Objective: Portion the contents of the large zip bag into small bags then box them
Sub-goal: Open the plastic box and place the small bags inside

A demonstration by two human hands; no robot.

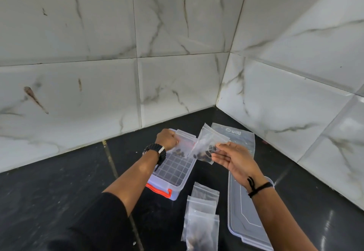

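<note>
Two hands (167,139) (233,158) pinch small bags (206,144) above black floor (59,181), marble-tiled corner (222,97).

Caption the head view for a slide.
Both hands hold filled small bags over the open clear box.

Glossy marbled wall tiles (177,83), polished black stone floor (49,191), clear ribbed plastic box (173,174) w/ orange clip (159,190), translucent lid (242,211), thin clear-plastic zip bags (202,211).

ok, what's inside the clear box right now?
The box shows a bare grid floor at its near end. Its far end is covered by the left hand and the small bag it holds, so unseen.
</note>
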